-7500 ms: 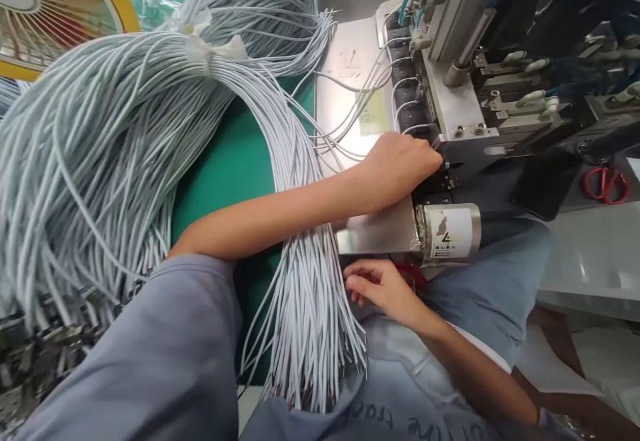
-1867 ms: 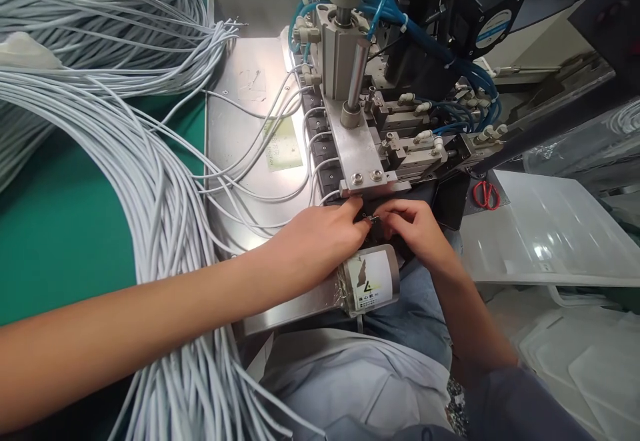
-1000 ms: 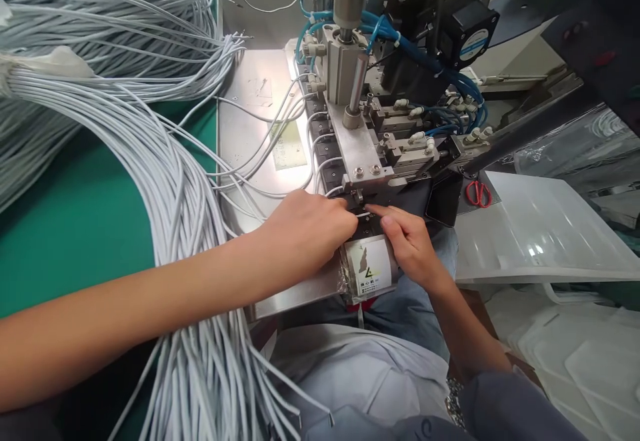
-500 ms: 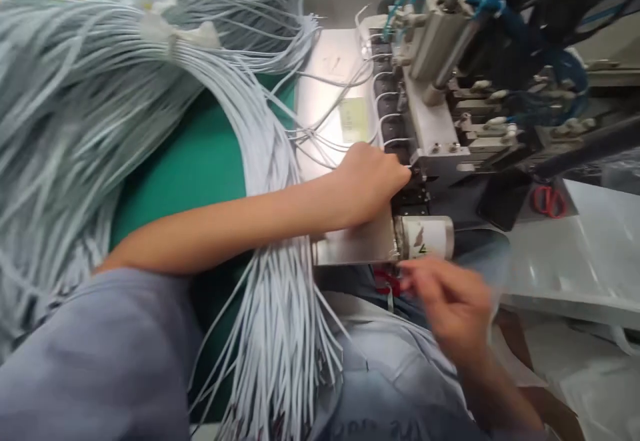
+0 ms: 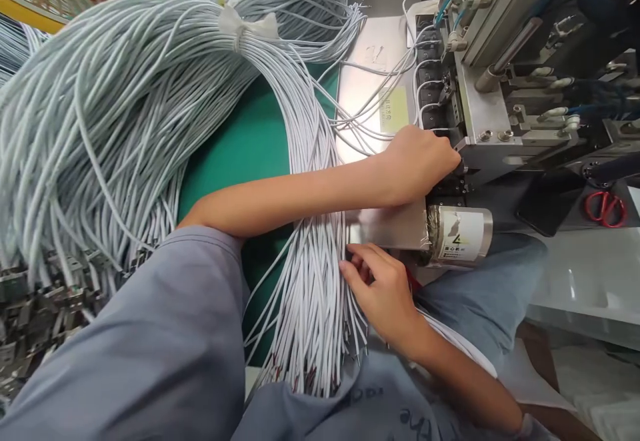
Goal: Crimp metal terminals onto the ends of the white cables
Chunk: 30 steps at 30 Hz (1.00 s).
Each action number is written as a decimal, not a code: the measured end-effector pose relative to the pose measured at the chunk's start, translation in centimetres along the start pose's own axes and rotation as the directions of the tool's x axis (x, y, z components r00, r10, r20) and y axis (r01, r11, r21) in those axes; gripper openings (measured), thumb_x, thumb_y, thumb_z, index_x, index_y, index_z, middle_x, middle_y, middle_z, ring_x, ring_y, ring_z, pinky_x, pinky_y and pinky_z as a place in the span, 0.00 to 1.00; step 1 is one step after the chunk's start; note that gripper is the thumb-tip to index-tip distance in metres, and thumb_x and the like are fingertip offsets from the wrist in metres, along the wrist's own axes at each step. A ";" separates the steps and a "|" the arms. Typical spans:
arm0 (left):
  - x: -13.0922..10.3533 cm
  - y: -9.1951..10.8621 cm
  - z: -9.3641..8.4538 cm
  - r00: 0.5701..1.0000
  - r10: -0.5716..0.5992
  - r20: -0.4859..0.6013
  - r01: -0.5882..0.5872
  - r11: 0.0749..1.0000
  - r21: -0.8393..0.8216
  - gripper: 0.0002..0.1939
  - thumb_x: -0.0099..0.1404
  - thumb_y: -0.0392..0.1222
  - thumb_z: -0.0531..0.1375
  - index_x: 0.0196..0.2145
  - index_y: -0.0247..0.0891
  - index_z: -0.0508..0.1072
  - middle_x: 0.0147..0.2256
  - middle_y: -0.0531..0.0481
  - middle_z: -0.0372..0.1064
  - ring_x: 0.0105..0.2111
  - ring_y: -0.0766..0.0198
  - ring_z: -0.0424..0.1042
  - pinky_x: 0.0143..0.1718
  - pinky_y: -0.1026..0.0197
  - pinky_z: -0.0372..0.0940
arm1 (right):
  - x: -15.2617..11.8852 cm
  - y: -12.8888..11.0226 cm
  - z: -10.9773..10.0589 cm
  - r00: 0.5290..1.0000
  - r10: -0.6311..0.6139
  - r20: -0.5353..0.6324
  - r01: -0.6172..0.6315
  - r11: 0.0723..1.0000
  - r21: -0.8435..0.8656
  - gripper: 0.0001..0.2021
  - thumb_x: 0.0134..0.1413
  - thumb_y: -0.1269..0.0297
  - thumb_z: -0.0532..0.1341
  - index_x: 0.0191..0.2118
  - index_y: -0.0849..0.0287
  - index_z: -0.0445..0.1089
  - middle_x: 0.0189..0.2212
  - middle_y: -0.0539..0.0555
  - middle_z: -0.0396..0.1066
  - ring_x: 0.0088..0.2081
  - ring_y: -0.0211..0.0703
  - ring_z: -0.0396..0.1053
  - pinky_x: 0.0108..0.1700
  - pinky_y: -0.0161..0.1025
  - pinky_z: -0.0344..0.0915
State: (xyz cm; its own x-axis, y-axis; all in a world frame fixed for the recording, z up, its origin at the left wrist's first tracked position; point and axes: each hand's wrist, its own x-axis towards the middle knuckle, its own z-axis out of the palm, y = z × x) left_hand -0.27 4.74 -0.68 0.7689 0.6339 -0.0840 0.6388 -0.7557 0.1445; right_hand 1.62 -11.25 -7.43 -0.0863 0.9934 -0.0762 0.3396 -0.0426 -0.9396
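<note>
Past cables point(image 5: 315, 281) in head view, left hand point(image 5: 417, 164) at machine point(image 5: 487, 104), fingers curled; tips hidden, cannot tell what it holds. Right hand point(image 5: 383, 288) at cables' right edge, thumb and forefinger narrowly parted; cannot tell whether they pinch one. Cables, gathered by white tie point(image 5: 255, 26), drape over green table point(image 5: 250, 134), loose ends at shirt point(image 5: 320, 421). Red scissors point(image 5: 605, 209) far right.

Head-worn view, forward and down, close

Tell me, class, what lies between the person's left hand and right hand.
Part of the metal plate lies between the left hand and the right hand, as the head view shows.
</note>
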 end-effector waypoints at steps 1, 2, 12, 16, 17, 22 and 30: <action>0.0 0.0 0.1 1.000 0.027 -0.005 -0.027 0.999 0.026 0.16 0.58 0.24 0.52 0.36 0.36 0.76 0.33 0.44 0.73 0.38 0.56 0.71 0.35 0.58 0.57 | 0.4 -0.4 0.0 1.000 0.014 0.011 -0.014 1.000 0.006 0.07 0.53 0.65 0.58 0.36 0.59 0.71 0.24 0.50 0.67 0.25 0.36 0.61 0.30 0.36 0.59; 0.1 0.0 0.1 0.998 0.061 -0.013 -0.060 0.997 0.056 0.16 0.58 0.24 0.52 0.37 0.35 0.76 0.33 0.44 0.73 0.38 0.56 0.71 0.34 0.58 0.57 | 0.8 -0.7 0.1 0.999 0.044 0.027 -0.045 0.999 0.024 0.06 0.52 0.66 0.58 0.35 0.59 0.71 0.22 0.48 0.65 0.23 0.35 0.60 0.29 0.35 0.58; -3.1 3.9 -1.5 0.876 0.482 -0.013 -0.451 0.810 -0.374 0.17 0.69 0.44 0.49 0.31 0.36 0.73 0.34 0.45 0.72 0.31 0.64 0.69 0.29 0.61 0.59 | -1.2 -0.6 -3.5 0.982 0.140 0.128 -0.161 0.972 0.170 0.09 0.59 0.63 0.51 0.29 0.56 0.64 0.18 0.47 0.62 0.22 0.39 0.62 0.28 0.36 0.62; -3.3 4.4 -0.3 0.800 0.599 -0.039 -0.493 0.618 -0.612 0.17 0.69 0.47 0.50 0.34 0.36 0.73 0.36 0.43 0.72 0.35 0.63 0.69 0.35 0.63 0.61 | -2.6 0.2 -9.1 0.996 0.090 0.014 -0.089 0.992 -0.093 0.08 0.56 0.61 0.57 0.40 0.55 0.70 0.31 0.53 0.72 0.36 0.46 0.70 0.37 0.40 0.67; -3.1 4.3 0.0 0.815 0.579 -0.033 -0.454 0.602 -0.657 0.16 0.68 0.49 0.52 0.35 0.35 0.73 0.35 0.44 0.72 0.34 0.63 0.69 0.35 0.63 0.61 | -2.7 0.1 -10.5 0.997 0.077 0.021 -0.074 0.992 -0.105 0.08 0.56 0.61 0.57 0.38 0.55 0.71 0.30 0.52 0.73 0.35 0.45 0.70 0.36 0.39 0.67; -2.2 3.5 1.3 0.877 0.481 0.005 -0.279 0.517 -0.809 0.19 0.61 0.50 0.61 0.43 0.33 0.73 0.34 0.48 0.72 0.28 0.70 0.67 0.29 0.68 0.58 | -3.0 -0.5 -15.2 0.975 0.085 -0.207 -0.094 0.995 -0.036 0.04 0.47 0.63 0.65 0.27 0.56 0.71 0.23 0.49 0.70 0.25 0.38 0.67 0.25 0.33 0.63; -1.6 3.4 1.0 0.913 0.408 0.030 -0.182 0.470 -0.863 0.14 0.65 0.41 0.54 0.29 0.30 0.75 0.24 0.52 0.65 0.22 0.73 0.61 0.23 0.70 0.54 | -1.3 1.0 -13.5 0.835 0.012 -0.550 0.209 0.918 0.337 0.04 0.51 0.62 0.62 0.33 0.56 0.71 0.24 0.49 0.67 0.25 0.37 0.65 0.27 0.36 0.64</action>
State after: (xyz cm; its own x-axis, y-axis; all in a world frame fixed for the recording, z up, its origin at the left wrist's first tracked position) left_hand 0.75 0.97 -1.08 0.9630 0.2653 -0.0469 0.1361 -0.3289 0.9345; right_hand 14.71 -11.19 -3.78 0.4469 0.8879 0.1087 -0.0223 0.1326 -0.9909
